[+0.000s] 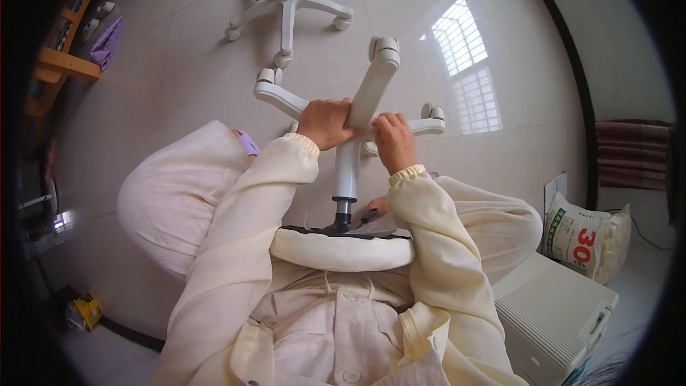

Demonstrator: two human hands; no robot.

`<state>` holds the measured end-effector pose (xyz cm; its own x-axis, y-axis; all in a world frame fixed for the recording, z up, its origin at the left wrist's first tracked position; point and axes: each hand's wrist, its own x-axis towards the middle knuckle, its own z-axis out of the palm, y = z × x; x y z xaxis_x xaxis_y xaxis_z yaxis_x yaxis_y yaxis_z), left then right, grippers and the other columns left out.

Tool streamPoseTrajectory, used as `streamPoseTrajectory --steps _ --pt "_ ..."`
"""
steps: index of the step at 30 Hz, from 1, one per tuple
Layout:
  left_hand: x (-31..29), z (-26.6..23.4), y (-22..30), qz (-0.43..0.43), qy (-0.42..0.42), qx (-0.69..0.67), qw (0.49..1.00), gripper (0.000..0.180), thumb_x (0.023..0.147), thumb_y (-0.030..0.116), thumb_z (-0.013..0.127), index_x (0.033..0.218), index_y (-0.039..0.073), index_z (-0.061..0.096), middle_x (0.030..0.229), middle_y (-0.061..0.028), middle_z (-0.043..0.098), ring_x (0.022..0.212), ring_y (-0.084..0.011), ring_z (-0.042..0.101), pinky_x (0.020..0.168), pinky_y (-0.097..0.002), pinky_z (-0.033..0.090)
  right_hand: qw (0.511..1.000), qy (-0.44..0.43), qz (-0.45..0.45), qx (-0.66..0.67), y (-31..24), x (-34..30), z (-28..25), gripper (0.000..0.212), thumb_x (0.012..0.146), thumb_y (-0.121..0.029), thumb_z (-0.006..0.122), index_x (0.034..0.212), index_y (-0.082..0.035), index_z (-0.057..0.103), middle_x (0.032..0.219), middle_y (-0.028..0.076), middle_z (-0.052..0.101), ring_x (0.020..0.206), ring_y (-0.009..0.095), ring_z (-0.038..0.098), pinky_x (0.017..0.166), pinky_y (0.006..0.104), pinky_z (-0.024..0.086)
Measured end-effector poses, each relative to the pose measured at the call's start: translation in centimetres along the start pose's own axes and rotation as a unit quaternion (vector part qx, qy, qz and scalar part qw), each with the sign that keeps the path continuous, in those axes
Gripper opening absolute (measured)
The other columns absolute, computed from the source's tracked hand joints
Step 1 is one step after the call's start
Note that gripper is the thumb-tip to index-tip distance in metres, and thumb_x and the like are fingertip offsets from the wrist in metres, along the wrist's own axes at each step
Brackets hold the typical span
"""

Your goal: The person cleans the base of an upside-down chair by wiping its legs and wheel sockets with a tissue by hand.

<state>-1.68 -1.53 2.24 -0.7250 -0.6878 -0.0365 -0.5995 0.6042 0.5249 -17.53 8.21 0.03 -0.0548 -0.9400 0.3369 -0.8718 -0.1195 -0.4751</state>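
A white swivel chair lies tipped over between my knees, its cream seat (343, 251) against my lap. From the black plate under the seat, a pale grey gas cylinder (346, 168) runs away from me to the white five-star base (373, 87). My left hand (325, 124) is closed around the base near its hub, on the left side. On the opposite side my right hand (394, 141) has its fingers curled over a base leg. Casters show at the leg ends, one caster (386, 46) pointing far ahead. A black lever (369, 216) sticks out beside the cylinder.
Another swivel chair (287, 7) stands upright on the tiled floor ahead. To my right are a ridged white case (547, 307) and a plump printed bag (589, 239). Wooden furniture (68, 64) with a purple cloth (106, 44) is at the far left; a yellow package (87, 311) lies lower left.
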Motion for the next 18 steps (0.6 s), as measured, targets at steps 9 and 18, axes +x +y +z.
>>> streamPoseTrajectory --steps 9,18 --pt "0.3 -0.4 -0.4 -0.006 -0.037 0.003 0.999 0.04 0.072 0.041 0.07 0.093 0.009 0.058 0.077 -0.0097 0.066 0.076 -0.0299 0.064 0.07 -0.0415 0.049 0.978 0.014 0.075 -0.193 3.7 -0.9 -2.9 0.012 0.073 0.001 0.054 0.082 -0.003 0.061 0.095 0.01 0.059 0.092 0.029 0.054 0.078 0.0376 0.048" --pt "1.2 0.0 -1.0 -0.021 -0.046 0.027 0.998 0.047 0.074 0.048 0.066 0.098 0.008 0.06 0.082 -0.0103 0.068 0.079 -0.0282 0.065 0.073 -0.0394 0.05 0.998 -0.037 0.016 0.057 0.5 -0.1 -0.3 0.027 0.069 0.006 0.056 0.092 -0.006 0.064 0.094 0.01 0.062 0.09 0.032 0.054 0.078 0.038 0.048"
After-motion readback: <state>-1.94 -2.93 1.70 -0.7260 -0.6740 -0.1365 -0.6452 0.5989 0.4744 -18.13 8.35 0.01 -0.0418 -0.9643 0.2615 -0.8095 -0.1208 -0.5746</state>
